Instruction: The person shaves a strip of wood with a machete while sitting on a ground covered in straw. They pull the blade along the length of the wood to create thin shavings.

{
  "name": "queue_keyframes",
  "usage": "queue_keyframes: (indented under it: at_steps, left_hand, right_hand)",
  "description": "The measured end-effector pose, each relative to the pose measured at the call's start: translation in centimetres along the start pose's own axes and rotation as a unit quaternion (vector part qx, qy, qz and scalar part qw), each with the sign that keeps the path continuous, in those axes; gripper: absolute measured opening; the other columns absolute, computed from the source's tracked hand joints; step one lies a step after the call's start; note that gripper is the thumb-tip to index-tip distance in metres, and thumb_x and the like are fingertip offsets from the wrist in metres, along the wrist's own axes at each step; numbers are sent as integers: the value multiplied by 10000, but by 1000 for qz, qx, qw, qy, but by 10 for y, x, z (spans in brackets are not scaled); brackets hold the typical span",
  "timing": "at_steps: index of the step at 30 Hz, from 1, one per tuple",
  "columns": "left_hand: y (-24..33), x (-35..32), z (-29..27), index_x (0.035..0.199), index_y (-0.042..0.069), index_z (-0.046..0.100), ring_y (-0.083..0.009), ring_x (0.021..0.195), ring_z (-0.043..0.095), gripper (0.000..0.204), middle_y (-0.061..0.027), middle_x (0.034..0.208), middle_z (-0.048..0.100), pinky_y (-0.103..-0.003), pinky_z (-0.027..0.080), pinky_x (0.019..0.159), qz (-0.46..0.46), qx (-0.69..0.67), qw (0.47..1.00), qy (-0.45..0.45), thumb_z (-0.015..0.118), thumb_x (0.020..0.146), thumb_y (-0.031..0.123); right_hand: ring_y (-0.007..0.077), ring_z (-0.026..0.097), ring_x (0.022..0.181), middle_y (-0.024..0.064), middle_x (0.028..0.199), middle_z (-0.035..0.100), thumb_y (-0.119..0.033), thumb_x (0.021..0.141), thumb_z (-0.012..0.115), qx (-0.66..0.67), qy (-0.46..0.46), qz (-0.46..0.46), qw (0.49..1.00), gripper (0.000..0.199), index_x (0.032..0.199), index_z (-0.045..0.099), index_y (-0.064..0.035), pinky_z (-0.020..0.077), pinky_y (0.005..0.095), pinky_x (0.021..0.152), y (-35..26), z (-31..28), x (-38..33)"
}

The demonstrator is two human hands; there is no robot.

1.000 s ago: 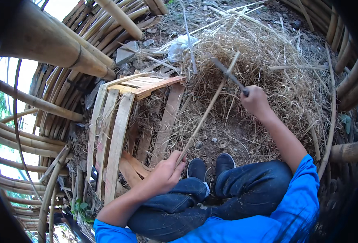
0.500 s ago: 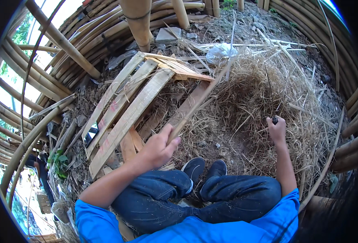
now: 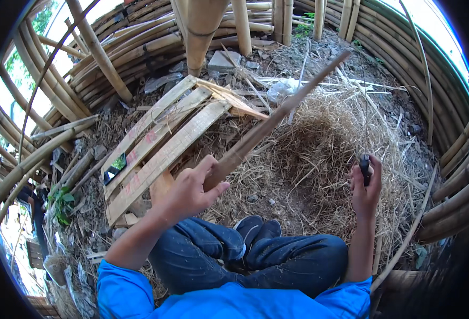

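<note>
A long flat bamboo strip slants up and to the right from my left hand, its broad brown face showing. The fingers and thumb hold it near its lower end. On the right, my right hand is closed round the dark handle of a knife. Its thin blade points away from me, seen nearly edge-on and hard to make out against the ground. Strip and knife are apart. Below the right hand's knife and around it lies a heap of pale bamboo shavings.
A slatted wooden crate lies to the left, with a dark phone-like object on its slats. A thick bamboo post stands ahead. Stacked bamboo poles wall the space. A white plastic bag lies beyond the shavings.
The strip has turned from a narrow edge to its broad face, and its far end has swung right. My right hand has rotated, moving slightly lower, with the knife handle now more upright.
</note>
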State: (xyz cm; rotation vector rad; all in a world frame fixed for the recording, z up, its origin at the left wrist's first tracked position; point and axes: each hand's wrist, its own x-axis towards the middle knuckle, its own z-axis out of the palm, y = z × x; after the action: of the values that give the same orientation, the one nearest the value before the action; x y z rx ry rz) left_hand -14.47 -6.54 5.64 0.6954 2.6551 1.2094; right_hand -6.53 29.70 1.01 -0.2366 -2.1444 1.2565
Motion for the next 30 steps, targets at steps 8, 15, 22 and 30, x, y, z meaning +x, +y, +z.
queue_keyframes:
  at_steps: [8,15,22,30]
  left_hand:
    - [-2,-40,45,929,7,523,-226,581,514,444,-131,611,509,-341,403,530,-19,-63,996,-52,654,866,427]
    - [-2,-73,61,869,-1,515,-147,523,457,399,-109,572,442,-304,363,494,-40,-134,990,-22,637,896,378]
    - [-8,-87,63,910,-14,508,-261,500,502,410,-161,592,478,-333,391,491,-22,-120,993,-4,619,906,381]
    - [-14,-98,60,909,-14,514,-409,602,598,338,-221,629,559,-413,444,516,-62,-125,988,-60,641,896,299]
  right_hand:
    - [197,563,476,41,563,513,-314,855,677,-94,-182,-129,970,299,928,563,-47,417,318,456,-76,29,-41]
    - [314,599,552,129,589,559,-172,745,695,-252,-268,-163,916,208,676,534,-59,463,402,502,-63,51,-49]
    - [308,594,540,120,568,559,-133,735,679,-308,-214,-185,908,168,664,542,-66,471,401,521,-53,57,-46]
    - [332,612,584,166,604,594,-139,773,638,-339,-111,77,931,123,691,620,-49,486,395,557,-3,34,-13]
